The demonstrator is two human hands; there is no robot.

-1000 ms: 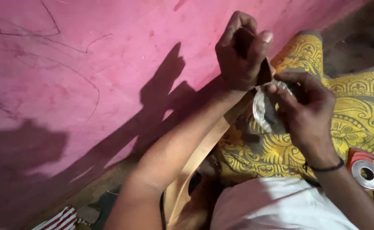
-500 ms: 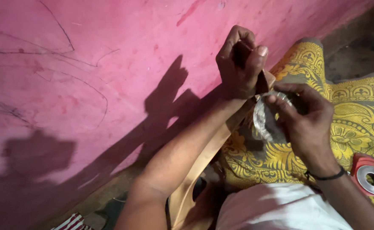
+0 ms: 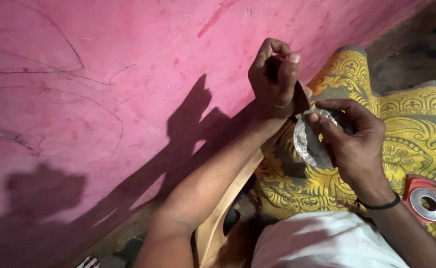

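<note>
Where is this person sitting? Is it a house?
Probably a simple home or small workshop, worked in at floor level. A scuffed pink wall stands close by, a yellow patterned cloth is spread beneath the hands, and a tape roll lies on it.

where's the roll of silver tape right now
In the head view, the roll of silver tape is right of centre, pinched in the right hand, just below the left hand, over the yellow patterned cloth.

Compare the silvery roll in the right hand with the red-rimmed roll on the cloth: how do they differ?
The silvery tape roll is held in the right hand, tilted on edge; the red-rimmed roll lies flat and untouched on the yellow patterned cloth. The held roll shows no red; the other sits in a red rim. The left hand pinches a dark strip beside the held roll. Both are round, shiny and silver.
</note>
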